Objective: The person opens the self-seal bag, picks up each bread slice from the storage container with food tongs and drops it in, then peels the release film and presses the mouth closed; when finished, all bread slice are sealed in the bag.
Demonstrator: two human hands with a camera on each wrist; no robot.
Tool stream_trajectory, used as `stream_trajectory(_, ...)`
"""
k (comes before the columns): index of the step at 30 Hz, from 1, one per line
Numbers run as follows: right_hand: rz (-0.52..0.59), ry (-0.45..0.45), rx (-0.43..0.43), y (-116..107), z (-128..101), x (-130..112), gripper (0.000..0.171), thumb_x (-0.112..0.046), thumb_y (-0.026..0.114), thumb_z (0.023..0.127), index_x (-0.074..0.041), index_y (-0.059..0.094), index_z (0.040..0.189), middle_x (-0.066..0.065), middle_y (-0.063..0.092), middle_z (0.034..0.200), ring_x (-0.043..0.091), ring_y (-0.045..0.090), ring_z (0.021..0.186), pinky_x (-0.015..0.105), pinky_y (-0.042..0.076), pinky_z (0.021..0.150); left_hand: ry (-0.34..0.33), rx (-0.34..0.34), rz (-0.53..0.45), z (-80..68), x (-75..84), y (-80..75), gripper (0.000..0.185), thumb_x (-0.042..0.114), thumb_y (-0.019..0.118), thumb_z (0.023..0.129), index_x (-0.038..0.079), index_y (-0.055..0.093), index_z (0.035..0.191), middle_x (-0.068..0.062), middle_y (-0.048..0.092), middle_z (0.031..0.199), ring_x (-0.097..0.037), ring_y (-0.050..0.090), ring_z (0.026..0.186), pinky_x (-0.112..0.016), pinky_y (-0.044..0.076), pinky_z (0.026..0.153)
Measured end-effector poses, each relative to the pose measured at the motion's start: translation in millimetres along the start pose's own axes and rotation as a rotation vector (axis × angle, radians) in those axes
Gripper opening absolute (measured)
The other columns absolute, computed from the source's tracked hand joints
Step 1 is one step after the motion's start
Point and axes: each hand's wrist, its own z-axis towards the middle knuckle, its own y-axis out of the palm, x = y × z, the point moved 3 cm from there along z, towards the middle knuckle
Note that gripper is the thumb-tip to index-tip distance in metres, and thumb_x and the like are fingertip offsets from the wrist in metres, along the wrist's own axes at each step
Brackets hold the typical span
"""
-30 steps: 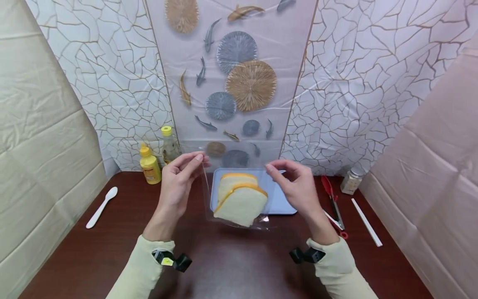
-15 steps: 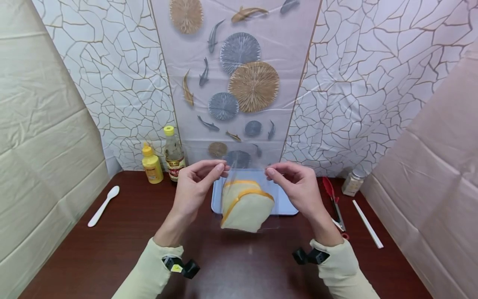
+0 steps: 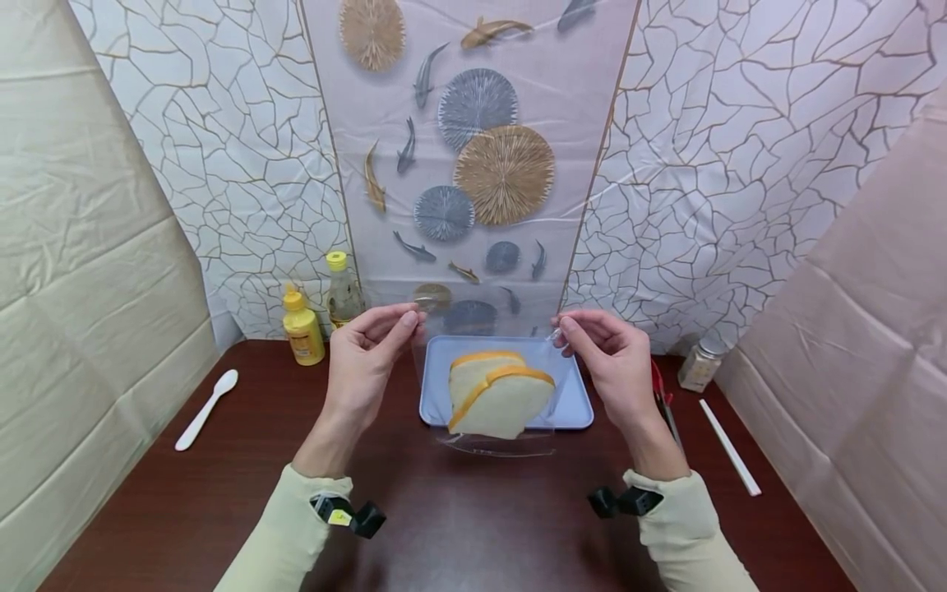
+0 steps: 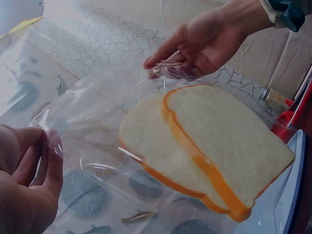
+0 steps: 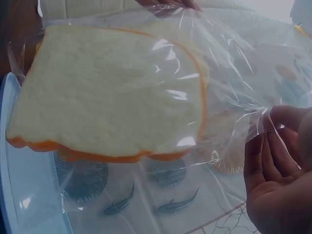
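Observation:
A clear plastic bag (image 3: 491,450) hangs upright between the two hands, with two overlapping slices of bread inside. The front slice (image 3: 510,403) shows a pale face and an orange crust; the rear slice (image 3: 469,374) is partly hidden behind it. At the bag's upper left corner, the left hand (image 3: 362,353) pinches the film between thumb and fingers. The right hand (image 3: 610,353) pinches bunched film at the opposite upper corner. Behind and below the bag lies a light blue tray (image 3: 579,409) on the table, overlapped by the bread in the head view.
A yellow squeeze bottle (image 3: 302,333) and a yellow-capped sauce bottle (image 3: 343,294) stand back left. A white spoon (image 3: 207,411) lies left. On the right are red-handled tongs (image 3: 658,385), partly behind the right hand, a shaker jar (image 3: 701,364) and a white stick (image 3: 729,448).
The hands first came closer together, then spread apart, widening the bag's top. The bread swung right and is now a little higher than half a second ago.

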Motion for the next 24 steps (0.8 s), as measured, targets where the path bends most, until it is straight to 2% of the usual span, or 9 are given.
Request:
stream_trajectory(3,-0.015,0.011,-0.01,-4,-4,2,0.02,-0.004,0.073,0.103,0.01,0.072,0.116,0.002,0.084,0.101,0.012,0.077,0.081,0.024,0.062,0.071,0.001,-0.029,0.018,-0.1,-1.4,0.1,0.021,-0.002,0.074,0.1,-0.003,0.077,0.12,-0.006,0.085,0.105,-0.017,0.082,0.096,-0.035,0.066,0.094)
stream_trajectory(9,-0.131,0.054,-0.01,-20,-21,10,0.022,-0.004,0.075,0.101,0.01,0.072,0.119,-0.003,0.085,0.096,0.011,0.079,0.08,0.022,0.063,0.073,-0.009,-0.122,0.105,-0.3,-7.2,3.5,0.027,0.001,0.074,0.101,-0.007,0.073,0.127,-0.005,0.083,0.112,-0.018,0.08,0.107,-0.033,0.063,0.1)
stream_trajectory(16,-0.088,0.006,-0.015,-30,-27,10,0.019,-0.001,0.069,0.104,0.012,0.073,0.118,0.001,0.084,0.096,0.013,0.077,0.076,0.021,0.062,0.069,-0.04,-0.168,0.116,-0.9,-14.0,5.3,0.032,-0.001,0.073,0.101,-0.006,0.07,0.132,-0.007,0.083,0.116,-0.016,0.079,0.11,-0.034,0.063,0.102)
stream_trajectory(21,-0.035,-0.028,-0.019,-31,-28,3,0.024,0.004,0.068,0.103,0.017,0.067,0.122,0.001,0.085,0.099,0.01,0.079,0.08,0.023,0.065,0.073,-0.038,-0.2,0.047,-1.5,-18.9,3.4,0.024,-0.008,0.071,0.1,0.004,0.08,0.119,-0.004,0.083,0.113,-0.015,0.079,0.107,-0.032,0.063,0.1)
stream_trajectory(24,0.023,-0.028,-0.021,-33,-29,1,0.019,0.008,0.067,0.102,0.015,0.069,0.12,0.001,0.085,0.101,0.012,0.082,0.084,0.025,0.066,0.075,-0.037,-0.247,-0.02,-2.0,-21.5,3.4,0.027,-0.01,0.066,0.101,0.01,0.083,0.107,-0.003,0.082,0.112,-0.016,0.077,0.108,-0.029,0.062,0.1)
